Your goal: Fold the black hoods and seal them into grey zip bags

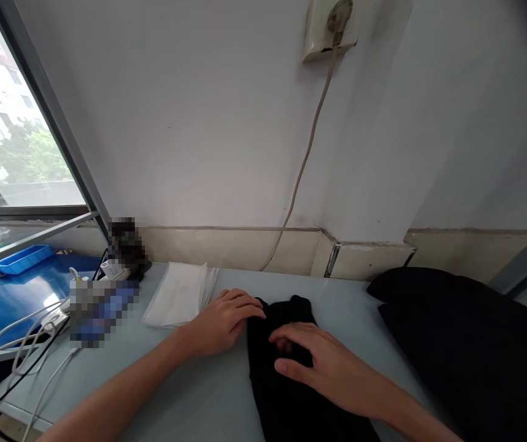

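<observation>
A black folded piece of cloth, seemingly a garment [281,405], lies lengthwise on the light grey table [184,387] in front of me. My left hand [224,319] rests at its far left edge, fingers stretched out and fingertips on the fabric. Over the middle of the cloth is my right hand [318,362], its fingers loosely bent and thumb apart; whether its fingertips touch the fabric I cannot tell. Just left of my left hand lies a stack of clear plastic bags [178,294]. More black cloth [465,344] is spread at the right.
White cables [37,331] and a power strip [56,316] sit at the left, near a blurred-out item [102,313]. A blue tray [21,259] stands on a blue surface beyond the metal frame. A cord [311,147] hangs from a wall socket [323,31].
</observation>
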The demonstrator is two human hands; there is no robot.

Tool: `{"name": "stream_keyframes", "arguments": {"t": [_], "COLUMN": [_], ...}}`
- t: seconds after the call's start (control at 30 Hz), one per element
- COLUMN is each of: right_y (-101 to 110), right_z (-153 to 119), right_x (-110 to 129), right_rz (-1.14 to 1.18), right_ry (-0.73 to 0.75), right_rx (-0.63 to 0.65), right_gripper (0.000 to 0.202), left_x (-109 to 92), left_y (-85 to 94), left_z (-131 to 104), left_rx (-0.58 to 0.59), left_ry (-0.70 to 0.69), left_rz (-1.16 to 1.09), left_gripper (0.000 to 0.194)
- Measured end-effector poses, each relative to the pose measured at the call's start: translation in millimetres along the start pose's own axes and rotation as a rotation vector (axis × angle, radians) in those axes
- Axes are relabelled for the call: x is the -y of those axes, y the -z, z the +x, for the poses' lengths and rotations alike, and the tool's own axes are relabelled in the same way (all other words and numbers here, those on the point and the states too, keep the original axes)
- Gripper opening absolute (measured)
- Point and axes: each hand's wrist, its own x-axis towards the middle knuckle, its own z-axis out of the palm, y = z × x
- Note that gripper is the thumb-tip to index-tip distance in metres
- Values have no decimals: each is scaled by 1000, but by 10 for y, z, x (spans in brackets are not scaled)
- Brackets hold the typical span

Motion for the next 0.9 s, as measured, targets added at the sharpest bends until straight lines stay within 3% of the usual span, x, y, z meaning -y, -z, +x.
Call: {"name": "stream_keyframes", "arguments": {"t": [0.07,0.2,0.3,0.47,0.57,0.67,0.77,0.83,0.9], "right_y": [-12,-69,-110,-153,-163,-121,9,140,285], "right_z": [-9,28,41,17,7,11,17,13,4], "right_x": [-9,-118,-165,-124,-58,0,-41,-152,-317], "right_rz": [-43,-208,-235,-176,-31,293,535,463,209], "right_ry": [65,212,212,200,104,-59,-130,-169,-273], "right_rx": [16,-63,-100,-8,51,115,229,298,252], "right_gripper": [52,25,23,28,23,19,38,57,64], "left_x": [22,91,105,86,95,119,145,154,149], "left_y": [-32,-82,-78,-61,-73,-78,-70,-60,-42], "left_z": [-4,-1,0,-16,-24,-13,-4,-16,-37], "left_rx": [9,0,0,6,49,46,28,50,99], "left_ry": [-5,1,28,47,72,83,90,104,100], "left_rz": [66,220,228,126,43,3,7,17,21], "left_gripper": [47,32,24,41,30,21,28,25,23]}}
